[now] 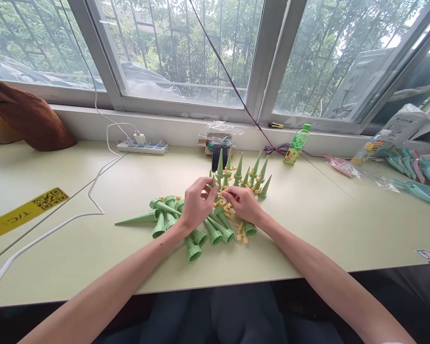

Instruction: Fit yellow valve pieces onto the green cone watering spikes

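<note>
My left hand [196,200] is closed round a green plastic watering spike [213,181], whose tip shows above the fingers. Close beside it, my right hand [246,203] pinches a small yellow plastic valve [222,194] against or near the spike; whether they touch is hard to see. Loose yellow valves [242,233] lie below and between the hands. A pile of green spikes [193,249] lies on its side around my left wrist, partly hidden by the forearm. Behind my hands several green spikes [238,168] stand point up, with yellow valves on them.
On the pale table [337,229], a phone [220,157] leans against a small box behind the standing spikes. A green-capped bottle [297,145] stands back right, near bundled wire. Plastic-wrapped items [412,165] lie far right. A power strip [143,147] and white cable [89,191] are left.
</note>
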Demonstrator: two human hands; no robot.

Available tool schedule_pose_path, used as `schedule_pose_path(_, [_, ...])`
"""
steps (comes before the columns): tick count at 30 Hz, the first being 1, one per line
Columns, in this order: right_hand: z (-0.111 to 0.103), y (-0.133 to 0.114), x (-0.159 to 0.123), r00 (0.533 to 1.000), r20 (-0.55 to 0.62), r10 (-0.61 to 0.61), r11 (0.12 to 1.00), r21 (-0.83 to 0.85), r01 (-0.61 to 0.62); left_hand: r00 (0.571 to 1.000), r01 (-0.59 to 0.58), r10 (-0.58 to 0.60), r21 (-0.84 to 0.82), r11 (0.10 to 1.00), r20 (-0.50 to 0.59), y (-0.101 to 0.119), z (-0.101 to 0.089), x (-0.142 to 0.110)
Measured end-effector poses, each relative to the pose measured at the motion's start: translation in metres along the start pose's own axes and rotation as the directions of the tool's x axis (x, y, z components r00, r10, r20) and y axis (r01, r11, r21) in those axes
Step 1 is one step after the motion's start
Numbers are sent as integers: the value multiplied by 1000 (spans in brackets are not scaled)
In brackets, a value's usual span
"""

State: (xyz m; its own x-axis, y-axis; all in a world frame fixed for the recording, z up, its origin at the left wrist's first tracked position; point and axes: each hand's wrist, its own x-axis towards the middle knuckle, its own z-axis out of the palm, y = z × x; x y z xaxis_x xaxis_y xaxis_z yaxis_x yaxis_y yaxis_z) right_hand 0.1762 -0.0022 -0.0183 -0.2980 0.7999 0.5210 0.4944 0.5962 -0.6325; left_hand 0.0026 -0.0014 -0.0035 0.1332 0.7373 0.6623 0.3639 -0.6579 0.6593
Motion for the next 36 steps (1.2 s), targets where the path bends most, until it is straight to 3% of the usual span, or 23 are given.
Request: schedule_pose_path(36, [0,-1,-1,1000,11,16,1000,27,-16,1000,6,-7,13,1000,30,1,1,0])
